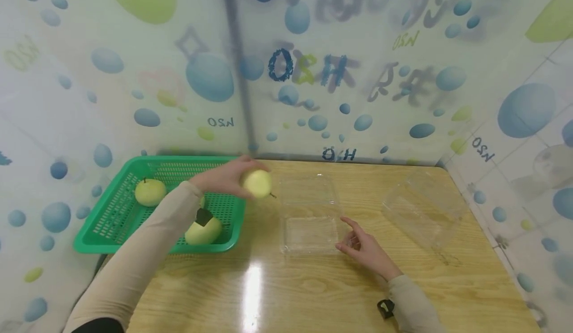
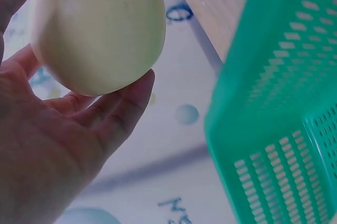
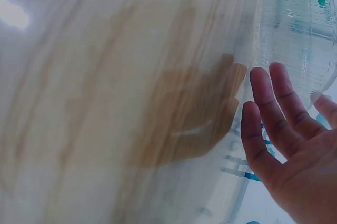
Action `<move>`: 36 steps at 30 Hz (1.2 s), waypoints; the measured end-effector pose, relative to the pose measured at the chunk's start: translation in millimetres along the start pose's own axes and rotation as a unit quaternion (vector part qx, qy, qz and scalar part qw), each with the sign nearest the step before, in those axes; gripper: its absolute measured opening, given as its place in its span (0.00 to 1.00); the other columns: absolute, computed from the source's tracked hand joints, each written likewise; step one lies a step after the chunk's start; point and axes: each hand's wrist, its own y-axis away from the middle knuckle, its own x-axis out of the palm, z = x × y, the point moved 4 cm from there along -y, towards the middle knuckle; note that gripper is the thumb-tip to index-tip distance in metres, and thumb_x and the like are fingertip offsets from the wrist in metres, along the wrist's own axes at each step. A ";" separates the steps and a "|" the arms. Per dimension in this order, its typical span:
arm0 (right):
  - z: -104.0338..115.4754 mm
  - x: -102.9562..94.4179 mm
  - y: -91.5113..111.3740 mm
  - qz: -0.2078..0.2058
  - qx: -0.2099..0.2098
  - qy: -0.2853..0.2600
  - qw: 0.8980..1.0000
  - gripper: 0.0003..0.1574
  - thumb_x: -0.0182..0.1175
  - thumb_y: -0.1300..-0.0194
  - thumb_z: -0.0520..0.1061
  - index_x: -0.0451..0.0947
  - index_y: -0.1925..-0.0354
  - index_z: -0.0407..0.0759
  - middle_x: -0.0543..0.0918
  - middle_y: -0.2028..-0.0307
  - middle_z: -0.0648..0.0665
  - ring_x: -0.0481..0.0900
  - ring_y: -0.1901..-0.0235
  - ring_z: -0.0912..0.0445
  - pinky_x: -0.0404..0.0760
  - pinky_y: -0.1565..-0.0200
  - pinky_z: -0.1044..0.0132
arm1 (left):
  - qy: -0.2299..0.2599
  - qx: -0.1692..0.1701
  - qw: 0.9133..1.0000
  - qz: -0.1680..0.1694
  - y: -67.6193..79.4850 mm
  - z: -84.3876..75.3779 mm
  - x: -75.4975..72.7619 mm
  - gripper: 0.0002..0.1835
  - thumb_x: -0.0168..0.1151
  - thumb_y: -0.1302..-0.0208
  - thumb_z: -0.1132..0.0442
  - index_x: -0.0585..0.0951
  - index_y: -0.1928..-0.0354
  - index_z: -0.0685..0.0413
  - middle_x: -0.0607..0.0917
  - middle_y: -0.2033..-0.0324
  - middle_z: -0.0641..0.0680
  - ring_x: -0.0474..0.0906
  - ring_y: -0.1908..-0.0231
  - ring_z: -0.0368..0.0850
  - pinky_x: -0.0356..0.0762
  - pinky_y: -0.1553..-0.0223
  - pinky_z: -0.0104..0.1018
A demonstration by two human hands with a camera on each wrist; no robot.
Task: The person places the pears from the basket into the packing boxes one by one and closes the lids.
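A pale yellow-green pear [image 1: 258, 184] with a dark stem is held in my left hand [image 1: 226, 176], above the table just past the basket's right rim. The left wrist view shows the fingers curved round the pear [image 2: 100, 29]. An open clear plastic box [image 1: 311, 218], its lid folded back, lies on the table to the right of that pear. My right hand [image 1: 364, 251] is at the box's right side, fingertips close to its edge. In the right wrist view, the fingers of this hand [image 3: 295, 145] are spread and loosely bent, holding nothing.
A green perforated basket [image 1: 238, 218] stands at left with more pears: one pear [image 1: 150, 193] at the far side, another pear [image 1: 203, 232] near the front, one partly behind my left arm. A second clear box [image 1: 416, 213] sits at right. A patterned wall covering [image 1: 286, 139] borders the table.
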 end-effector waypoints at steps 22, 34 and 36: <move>-2.1 0.4 -0.5 -0.007 -0.002 0.007 1.000 0.46 0.64 0.35 0.50 0.54 0.28 0.40 0.78 0.66 0.51 0.77 0.68 0.59 0.79 0.65 0.66 | -0.008 0.054 0.996 0.067 -42.2 -35.8 62.8 0.42 0.75 0.56 0.55 0.71 0.34 0.45 0.71 0.45 0.55 0.72 0.51 0.48 0.74 0.52 0.49; -1.8 1.7 1.1 -0.028 0.008 0.004 1.000 0.47 0.65 0.37 0.49 0.55 0.28 0.39 0.78 0.66 0.52 0.78 0.67 0.58 0.80 0.63 0.66 | -0.023 0.072 0.993 0.085 -68.9 -55.9 95.4 0.42 0.77 0.55 0.61 0.71 0.34 0.46 0.72 0.44 0.53 0.71 0.48 0.47 0.72 0.47 0.47; -3.0 3.0 1.1 -0.030 0.011 -0.002 0.999 0.47 0.66 0.37 0.49 0.55 0.28 0.40 0.78 0.66 0.51 0.78 0.66 0.57 0.80 0.62 0.65 | -0.013 0.073 0.993 0.097 -71.4 -58.5 101.6 0.42 0.77 0.55 0.62 0.71 0.34 0.47 0.72 0.44 0.54 0.72 0.48 0.48 0.73 0.48 0.47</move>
